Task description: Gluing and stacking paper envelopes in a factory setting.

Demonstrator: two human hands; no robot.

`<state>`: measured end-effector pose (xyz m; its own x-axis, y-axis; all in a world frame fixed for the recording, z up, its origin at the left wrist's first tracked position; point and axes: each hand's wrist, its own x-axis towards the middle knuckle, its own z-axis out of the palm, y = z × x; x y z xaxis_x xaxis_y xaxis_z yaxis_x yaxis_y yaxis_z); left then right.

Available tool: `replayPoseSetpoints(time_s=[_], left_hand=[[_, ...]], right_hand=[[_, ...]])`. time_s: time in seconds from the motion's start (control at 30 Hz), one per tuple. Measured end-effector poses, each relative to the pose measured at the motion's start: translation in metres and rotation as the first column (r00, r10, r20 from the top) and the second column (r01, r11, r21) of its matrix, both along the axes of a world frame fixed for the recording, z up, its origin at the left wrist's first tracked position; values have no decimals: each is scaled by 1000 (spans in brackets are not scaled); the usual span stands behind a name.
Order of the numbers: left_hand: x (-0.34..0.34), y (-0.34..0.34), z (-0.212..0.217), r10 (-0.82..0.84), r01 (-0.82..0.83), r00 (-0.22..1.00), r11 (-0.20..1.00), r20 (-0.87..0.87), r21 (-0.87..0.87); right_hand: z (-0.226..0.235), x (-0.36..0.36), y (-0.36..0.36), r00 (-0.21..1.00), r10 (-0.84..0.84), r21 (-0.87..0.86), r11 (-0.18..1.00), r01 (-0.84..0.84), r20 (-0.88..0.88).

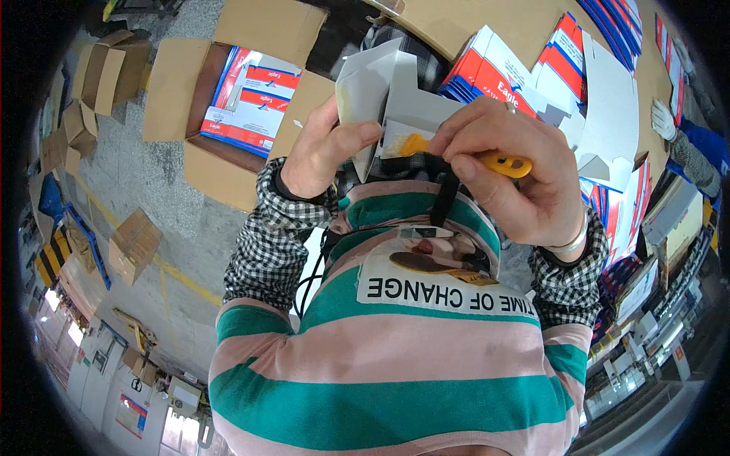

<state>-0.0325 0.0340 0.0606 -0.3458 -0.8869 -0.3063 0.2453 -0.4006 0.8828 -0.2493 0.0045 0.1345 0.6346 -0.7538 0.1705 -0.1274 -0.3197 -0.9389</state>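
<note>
My left hand [323, 152] is closed on a partly folded white carton [367, 80], its thumb pressed along the near edge. The carton's plain white inner side faces up, and a faint yellowish smear shows on its left flap. Pinched in the fingers of my right hand [525, 167] is a small brush [414, 144] with a yellow handle and pale bristles. Its bristles lie against or just over a white flap of the carton; whether they touch, I cannot tell.
An open cardboard box [209, 163] at the left holds several red, white and blue cartons [247, 114]. Stacks of flat printed cartons [487, 68] lie on the brown tabletop [433, 19]. At the far right is another person's white-gloved hand [664, 120]. An empty-looking box [135, 245] sits on the floor.
</note>
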Motion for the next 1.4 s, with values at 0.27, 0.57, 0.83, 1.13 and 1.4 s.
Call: replayPoseSetpoints(time_s=[0.27,0.57,0.83,1.13,1.4], left_hand=[[-2,0,-1,6,-7,1000,999,-29,-44],[-2,1,0,14,-17,995,1000,-97,-27],[0,2,-2,-7,6,998,1000,-56,-26],[-1,-1,-15,81,-58,981,990,-177,131],[0,-21,0,68,-3,988,910,-142,415]], right_hand=[[9,-4,-3,999,-45,35,998,46,-25],[8,-5,-6,994,-105,1,994,105,-35],[-1,-3,-10,992,-110,-31,994,108,-69],[16,-22,-7,927,-349,170,930,325,136],[15,-50,-3,798,-527,113,848,518,292]])
